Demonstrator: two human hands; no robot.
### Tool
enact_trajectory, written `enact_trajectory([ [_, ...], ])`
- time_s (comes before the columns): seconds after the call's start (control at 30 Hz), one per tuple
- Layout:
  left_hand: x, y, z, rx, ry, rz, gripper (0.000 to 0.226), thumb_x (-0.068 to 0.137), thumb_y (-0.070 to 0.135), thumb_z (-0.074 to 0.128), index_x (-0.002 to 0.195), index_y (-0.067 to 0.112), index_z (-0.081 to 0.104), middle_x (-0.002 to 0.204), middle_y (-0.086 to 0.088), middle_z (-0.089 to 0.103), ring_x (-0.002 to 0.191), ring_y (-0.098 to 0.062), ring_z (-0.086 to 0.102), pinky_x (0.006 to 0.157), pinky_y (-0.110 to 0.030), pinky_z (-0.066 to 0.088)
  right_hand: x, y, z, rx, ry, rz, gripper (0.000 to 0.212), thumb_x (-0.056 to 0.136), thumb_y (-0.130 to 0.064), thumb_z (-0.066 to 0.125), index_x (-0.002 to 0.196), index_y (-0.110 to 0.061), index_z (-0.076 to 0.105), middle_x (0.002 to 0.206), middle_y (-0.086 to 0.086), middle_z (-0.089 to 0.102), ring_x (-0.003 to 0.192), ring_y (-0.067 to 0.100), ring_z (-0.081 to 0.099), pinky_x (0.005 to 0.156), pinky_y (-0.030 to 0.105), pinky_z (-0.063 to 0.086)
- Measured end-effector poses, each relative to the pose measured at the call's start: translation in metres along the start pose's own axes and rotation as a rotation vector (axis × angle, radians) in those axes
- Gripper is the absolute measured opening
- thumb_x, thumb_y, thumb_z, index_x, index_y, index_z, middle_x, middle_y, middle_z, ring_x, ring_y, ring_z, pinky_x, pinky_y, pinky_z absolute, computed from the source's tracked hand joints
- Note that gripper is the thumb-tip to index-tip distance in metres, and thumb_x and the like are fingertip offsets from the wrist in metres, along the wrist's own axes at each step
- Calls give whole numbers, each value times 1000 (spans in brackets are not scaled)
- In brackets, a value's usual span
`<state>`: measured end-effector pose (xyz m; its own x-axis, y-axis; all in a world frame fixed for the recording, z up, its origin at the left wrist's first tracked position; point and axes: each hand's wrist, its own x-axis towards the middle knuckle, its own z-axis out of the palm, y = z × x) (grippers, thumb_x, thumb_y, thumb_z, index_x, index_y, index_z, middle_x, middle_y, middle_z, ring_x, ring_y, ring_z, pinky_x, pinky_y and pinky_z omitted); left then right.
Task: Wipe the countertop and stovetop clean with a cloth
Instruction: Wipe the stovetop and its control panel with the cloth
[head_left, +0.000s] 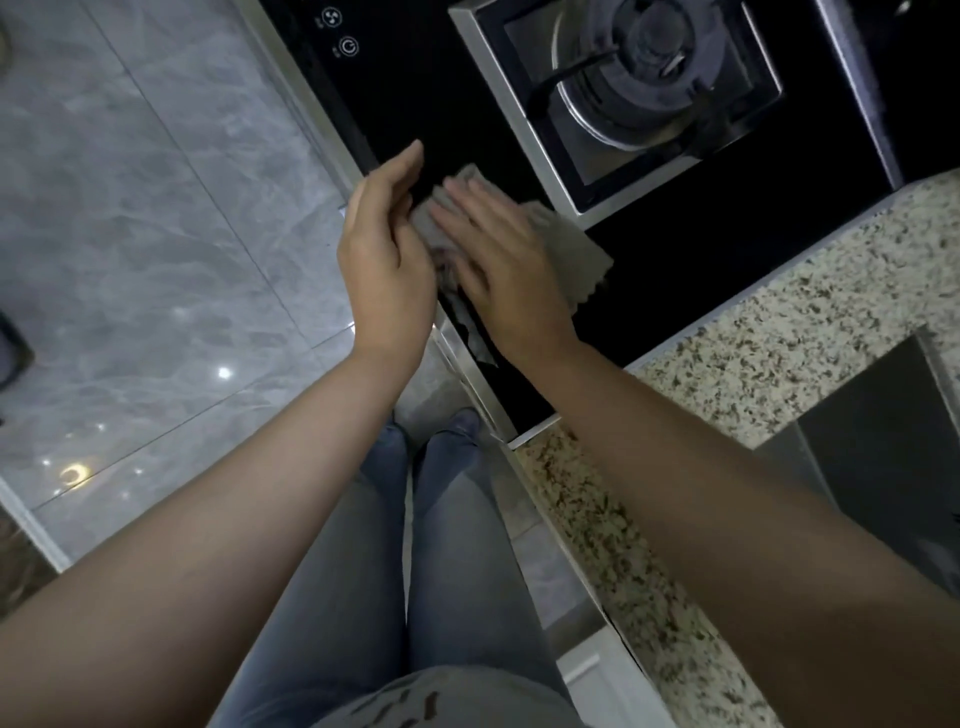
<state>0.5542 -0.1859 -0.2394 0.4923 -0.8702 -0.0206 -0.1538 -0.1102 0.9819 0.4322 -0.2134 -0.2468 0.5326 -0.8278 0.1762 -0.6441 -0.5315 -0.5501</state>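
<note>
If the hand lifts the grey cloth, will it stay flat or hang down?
The cloth probably droops: its edges look creased under the right hand. It looks thin, so likely light. It may slide easily on the glossy black stovetop.

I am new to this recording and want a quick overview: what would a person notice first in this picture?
First, the two hands in the middle: the right hand presses a grey cloth flat on the black stovetop, while the left hand is cupped at the stovetop's edge beside it. Behind them sits a gas burner in a steel frame; speckled countertop lies to the right.
</note>
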Motion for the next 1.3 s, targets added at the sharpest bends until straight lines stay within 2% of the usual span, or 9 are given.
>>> enact_trajectory([
  [0.23,0,0,-7,62,-46,44,60,83,-15,29,133,-1,60,130,-11,62,126,-17,59,111,-34,47,-74,-17,-8,51,-36,22,38,100,-2,63,138,1,62,148,15,56,144,30,47,120,51,36],
  [0.37,2,-2,-13,202,-112,178,59,80,-16,34,129,0,64,124,-8,63,119,-11,58,107,-25,45,-22,-7,-1,12,-35,-5,40,102,-7,56,141,-3,60,152,15,54,146,32,43,125,49,28],
  [0.47,9,-7,-14,254,-99,203,53,84,-12,39,128,1,64,124,-11,65,117,-10,58,105,-21,44,9,2,5,-71,54,32,42,101,-7,57,143,-5,59,153,14,52,147,31,43,126,43,22],
  [0.63,7,-6,-9,303,-87,203,44,91,-6,41,128,2,64,123,-9,65,117,-11,57,105,-19,42,-52,-1,-3,-266,165,186,43,108,-15,51,150,-3,50,158,16,46,150,32,37,127,44,24],
  [0.73,4,-6,-7,319,-91,228,41,91,-6,42,126,0,64,124,-8,64,120,-12,55,108,-20,40,-33,6,0,-279,160,174,44,108,-15,49,150,-1,48,158,18,44,151,34,37,127,46,23],
  [0.83,7,-8,-7,323,-59,221,39,91,-7,42,122,-1,65,119,-2,63,115,-2,52,103,-11,37,8,16,5,-263,146,153,46,107,-17,47,151,-2,48,158,18,44,151,33,37,128,40,16],
  [0.9,6,-7,-8,317,-65,221,39,91,-7,41,122,-1,65,119,-5,64,115,-4,54,103,-13,39,1,17,-1,-257,112,138,46,108,-19,45,152,-3,47,160,16,43,152,32,35,128,38,14],
  [1.07,4,-6,-10,317,-88,211,47,87,-10,37,124,-1,65,123,-10,65,119,-14,58,108,-24,44,-72,12,-24,-221,49,189,45,111,-21,44,153,-3,46,162,15,39,154,29,30,128,41,23],
  [1.3,10,-9,-11,313,-73,230,41,90,-6,38,117,1,68,115,-10,69,109,1,55,98,-11,40,10,0,11,-166,106,104,44,105,-15,51,146,-1,54,154,18,50,148,35,42,123,51,30],
])
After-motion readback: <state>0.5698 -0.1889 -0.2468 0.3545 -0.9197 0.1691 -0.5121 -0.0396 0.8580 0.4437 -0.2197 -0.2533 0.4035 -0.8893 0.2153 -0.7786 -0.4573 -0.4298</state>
